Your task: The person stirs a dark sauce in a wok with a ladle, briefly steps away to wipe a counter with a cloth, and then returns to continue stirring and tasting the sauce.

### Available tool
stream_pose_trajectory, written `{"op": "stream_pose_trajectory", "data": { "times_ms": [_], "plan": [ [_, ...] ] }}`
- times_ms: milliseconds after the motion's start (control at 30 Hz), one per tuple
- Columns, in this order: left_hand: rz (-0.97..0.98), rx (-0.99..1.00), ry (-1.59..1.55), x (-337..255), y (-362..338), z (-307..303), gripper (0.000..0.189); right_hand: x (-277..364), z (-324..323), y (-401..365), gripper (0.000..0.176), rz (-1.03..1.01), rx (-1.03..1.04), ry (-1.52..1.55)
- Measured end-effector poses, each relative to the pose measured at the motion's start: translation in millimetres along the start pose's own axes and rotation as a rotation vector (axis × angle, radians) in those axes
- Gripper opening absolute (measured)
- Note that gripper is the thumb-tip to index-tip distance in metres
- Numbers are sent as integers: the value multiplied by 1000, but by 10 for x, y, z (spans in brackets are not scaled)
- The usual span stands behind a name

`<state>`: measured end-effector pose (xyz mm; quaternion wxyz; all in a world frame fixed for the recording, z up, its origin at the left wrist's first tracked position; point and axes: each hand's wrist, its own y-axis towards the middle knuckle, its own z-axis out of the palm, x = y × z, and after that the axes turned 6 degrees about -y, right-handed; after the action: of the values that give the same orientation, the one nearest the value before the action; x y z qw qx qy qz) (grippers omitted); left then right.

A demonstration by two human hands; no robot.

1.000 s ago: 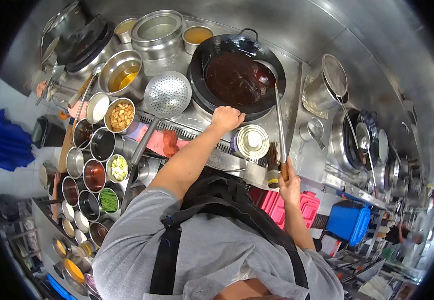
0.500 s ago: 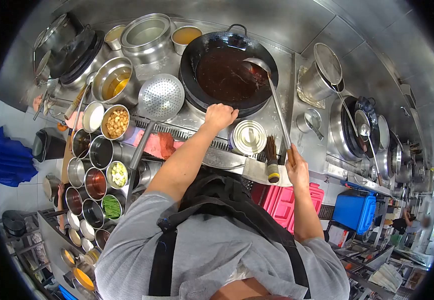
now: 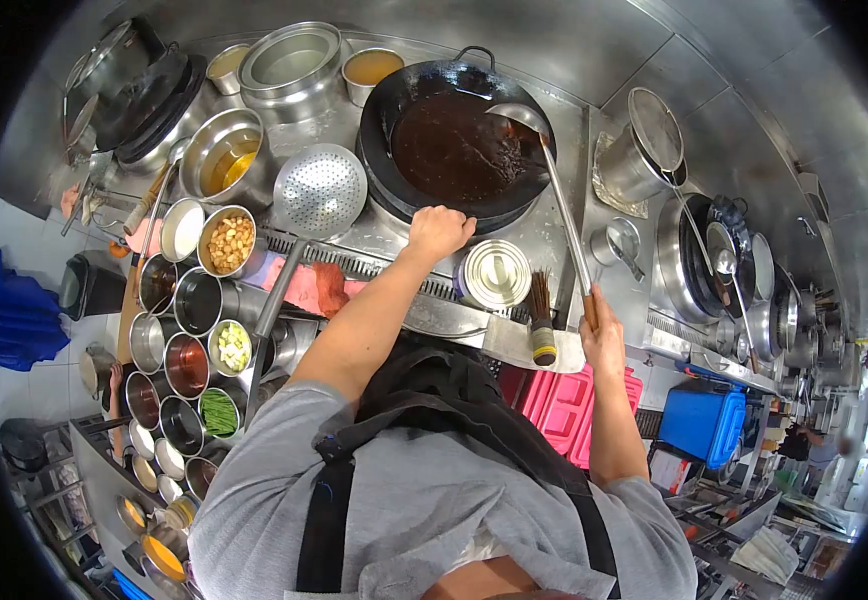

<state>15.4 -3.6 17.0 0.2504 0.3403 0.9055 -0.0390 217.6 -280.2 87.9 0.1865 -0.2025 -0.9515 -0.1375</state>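
A black wok (image 3: 379,150) holds dark brown liquid (image 3: 444,150). My left hand (image 3: 439,232) is closed at the wok's near rim, and what its fingers grip is partly hidden. My right hand (image 3: 602,330) is wrapped round the wooden handle of a long metal ladle (image 3: 564,205). The ladle's bowl is over the wok's right side, tilted, with liquid running beneath it. A perforated strainer (image 3: 320,190) lies left of the wok. Between my hands stand a lidded can (image 3: 495,274) and a bamboo brush (image 3: 542,320).
Pots (image 3: 289,65) and a bowl of yellow liquid (image 3: 372,66) stand behind and left. Several ingredient containers (image 3: 229,243) fill the left side. A pot with a sieve (image 3: 656,128) and a small pan (image 3: 616,242) are right. A blue bin (image 3: 704,420) is lower right. People are in the distance.
The ladle's bowl has risen slightly and moved a little right, and liquid now falls from it into the wok. My right hand has shifted slightly right. My left hand stays at the rim.
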Motion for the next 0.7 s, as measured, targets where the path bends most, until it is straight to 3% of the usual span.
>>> {"op": "stream_pose_trajectory", "data": {
  "times_ms": [100, 300, 433, 500, 700],
  "plan": [
    [4, -9, -6, 3, -5, -2, 42, -21, 83, 75, 60, 131, 81, -57],
    [-12, 4, -26, 6, -2, -28, 42, 22, 11, 134, 63, -12, 23, 17],
    [-3, -19, -34, 22, -4, -2, 42, 139, -31, 170, 62, 12, 0, 27],
    [-11, -18, -40, 18, 0, 1, 42, 104, 25, 195, 62, 121, 39, -17],
    [25, -34, -31, 35, -34, -48, 43, 51, 11, 230, 65, 41, 67, -57]
  ]
}}
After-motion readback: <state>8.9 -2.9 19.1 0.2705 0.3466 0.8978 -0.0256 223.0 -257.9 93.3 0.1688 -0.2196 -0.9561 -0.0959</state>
